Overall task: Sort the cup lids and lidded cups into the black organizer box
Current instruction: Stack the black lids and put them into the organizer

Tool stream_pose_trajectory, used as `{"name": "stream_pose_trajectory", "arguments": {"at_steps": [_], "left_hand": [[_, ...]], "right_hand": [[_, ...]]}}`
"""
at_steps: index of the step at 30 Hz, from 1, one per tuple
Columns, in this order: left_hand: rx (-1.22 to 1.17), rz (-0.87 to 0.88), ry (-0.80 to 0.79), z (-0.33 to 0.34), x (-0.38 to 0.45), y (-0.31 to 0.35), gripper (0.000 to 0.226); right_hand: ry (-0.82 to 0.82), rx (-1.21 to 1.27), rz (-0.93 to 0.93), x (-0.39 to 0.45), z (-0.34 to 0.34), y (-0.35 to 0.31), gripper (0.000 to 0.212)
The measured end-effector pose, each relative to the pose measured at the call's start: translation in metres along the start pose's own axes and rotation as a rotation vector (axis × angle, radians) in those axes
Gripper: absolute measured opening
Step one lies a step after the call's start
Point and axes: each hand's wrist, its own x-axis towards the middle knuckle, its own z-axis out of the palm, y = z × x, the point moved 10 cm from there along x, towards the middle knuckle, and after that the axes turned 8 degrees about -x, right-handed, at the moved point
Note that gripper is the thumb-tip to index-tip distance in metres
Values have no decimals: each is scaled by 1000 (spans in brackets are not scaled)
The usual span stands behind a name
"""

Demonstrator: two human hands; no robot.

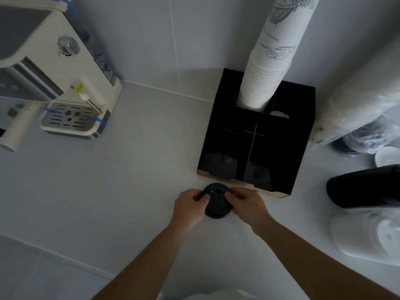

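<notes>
A black lid (217,202), seen from above, sits just in front of the black organizer box (299,148); whether a cup is under it is hidden. My left hand (190,207) grips its left edge and my right hand (247,203) grips its right edge, thumbs resting on top. The box has several compartments. A tall stack of white paper cups (266,68) stands in its back compartment; the front ones look dark and I cannot tell what they hold.
A white espresso machine (54,83) stands at the left on the counter. At the right lie a plastic-wrapped sleeve of white cups (357,105), a stack of black lids (365,189) and a stack of white lids (368,237).
</notes>
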Motion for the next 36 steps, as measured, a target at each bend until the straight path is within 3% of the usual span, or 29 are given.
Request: {"name": "stream_pose_trajectory", "arguments": {"at_steps": [2, 5, 14, 23, 36], "left_hand": [[16, -6, -3, 0, 1, -1, 23], [35, -20, -4, 1, 0, -1, 25], [-94, -101, -1, 6, -1, -3, 29], [67, 41, 33, 5, -3, 2, 28], [-67, -86, -18, 9, -2, -5, 39]], "right_hand": [[22, 20, 28, 1, -1, 3, 23], [29, 24, 44, 1, -2, 2, 21], [61, -198, -103, -6, -5, -17, 26], [29, -282, -153, -10, -2, -23, 27], [-16, -116, 36, 3, 4, -3, 25]]}}
